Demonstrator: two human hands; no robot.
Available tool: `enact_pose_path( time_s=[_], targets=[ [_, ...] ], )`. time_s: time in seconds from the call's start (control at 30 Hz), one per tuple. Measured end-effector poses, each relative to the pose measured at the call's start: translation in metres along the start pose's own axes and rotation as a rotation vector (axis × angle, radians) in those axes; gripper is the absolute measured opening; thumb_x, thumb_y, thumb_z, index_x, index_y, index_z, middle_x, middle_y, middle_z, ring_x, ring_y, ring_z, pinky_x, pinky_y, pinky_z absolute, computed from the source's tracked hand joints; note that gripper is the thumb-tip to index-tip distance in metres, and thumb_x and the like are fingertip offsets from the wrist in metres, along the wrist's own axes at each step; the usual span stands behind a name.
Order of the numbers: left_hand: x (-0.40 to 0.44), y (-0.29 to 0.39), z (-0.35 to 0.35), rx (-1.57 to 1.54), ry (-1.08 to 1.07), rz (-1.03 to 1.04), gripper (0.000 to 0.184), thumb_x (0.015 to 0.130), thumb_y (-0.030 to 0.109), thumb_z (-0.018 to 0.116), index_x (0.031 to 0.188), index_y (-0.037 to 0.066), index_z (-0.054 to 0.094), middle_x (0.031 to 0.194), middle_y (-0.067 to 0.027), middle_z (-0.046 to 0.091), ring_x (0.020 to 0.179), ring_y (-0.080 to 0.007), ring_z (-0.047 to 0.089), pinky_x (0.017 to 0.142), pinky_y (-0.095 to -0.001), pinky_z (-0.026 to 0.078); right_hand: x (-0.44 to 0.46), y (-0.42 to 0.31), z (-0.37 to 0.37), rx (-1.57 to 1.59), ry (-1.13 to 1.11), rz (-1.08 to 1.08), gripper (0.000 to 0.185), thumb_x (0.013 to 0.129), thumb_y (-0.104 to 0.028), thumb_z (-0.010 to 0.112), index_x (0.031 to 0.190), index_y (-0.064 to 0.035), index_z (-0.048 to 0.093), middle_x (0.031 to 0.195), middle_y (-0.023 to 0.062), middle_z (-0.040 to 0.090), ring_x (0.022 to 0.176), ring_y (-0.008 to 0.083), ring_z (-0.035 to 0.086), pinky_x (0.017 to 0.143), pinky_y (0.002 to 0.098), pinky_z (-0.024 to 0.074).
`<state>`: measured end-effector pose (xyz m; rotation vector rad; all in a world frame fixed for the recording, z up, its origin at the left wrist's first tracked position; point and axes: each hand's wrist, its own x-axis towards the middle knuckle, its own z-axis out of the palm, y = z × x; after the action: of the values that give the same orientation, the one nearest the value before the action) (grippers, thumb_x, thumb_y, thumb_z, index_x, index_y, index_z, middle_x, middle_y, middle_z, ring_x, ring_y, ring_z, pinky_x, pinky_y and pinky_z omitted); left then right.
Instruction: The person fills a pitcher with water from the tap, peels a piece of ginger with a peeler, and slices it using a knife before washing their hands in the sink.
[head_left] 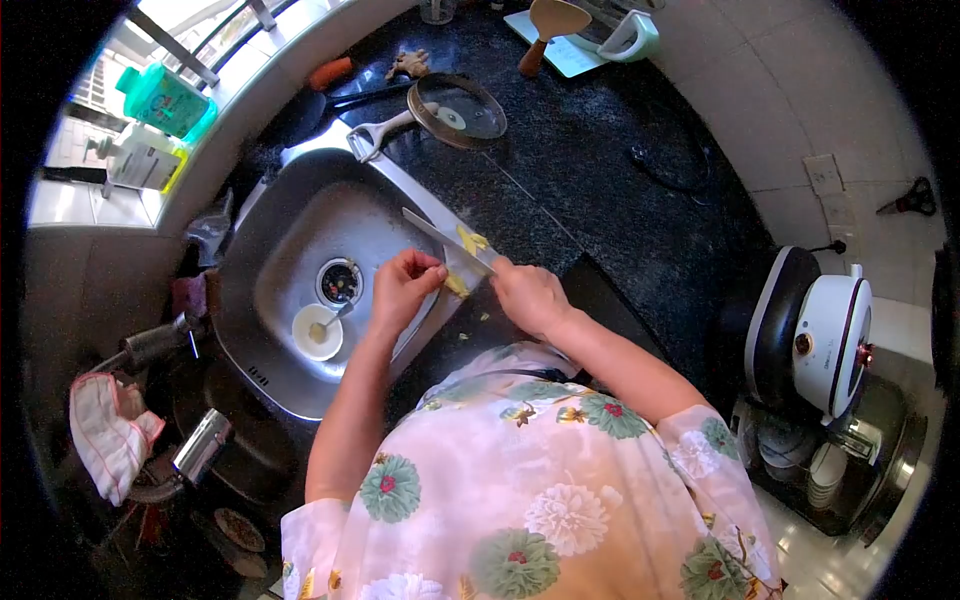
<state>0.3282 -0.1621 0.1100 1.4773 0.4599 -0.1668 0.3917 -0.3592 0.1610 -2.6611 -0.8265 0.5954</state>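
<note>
My right hand is wrapped round the handle of a knife, whose blade points up and left over the sink's right edge. Beside the blade my left hand is closed in a pinch, fingertips next to pale yellow pieces; whether it grips one is too small to tell. More yellow slices lie along the blade's far side. Under the hands is a light board or strip at the rim of the metal sink. A white bowl with a spoon stands in the sink.
A peeler, a round lid, ginger and a carrot lie beyond the sink. A spatula is at the back. Bottles stand on the left sill, a faucet below. A white cooker is at right.
</note>
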Motion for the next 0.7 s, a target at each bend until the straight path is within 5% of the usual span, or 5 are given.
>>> enact_pose_path(
  time_s=[0.7],
  targets=[
    [0.019, -0.012, 0.017, -0.003, 0.144, 0.033, 0.015, 0.079, 0.01, 0.071, 0.084, 0.001, 0.06, 0.075, -0.0028, 0.063, 0.066, -0.0082, 0.057, 0.058, -0.0229, 0.048, 0.009, 0.004, -0.003, 0.347, -0.073, 0.059, 0.023, 0.087, -0.021, 0.05, 0.1, -0.0016, 0.053, 0.079, 0.0251, 0.061, 0.077, 0.0426, 0.059, 0.067, 0.0517, 0.0464]
  ],
)
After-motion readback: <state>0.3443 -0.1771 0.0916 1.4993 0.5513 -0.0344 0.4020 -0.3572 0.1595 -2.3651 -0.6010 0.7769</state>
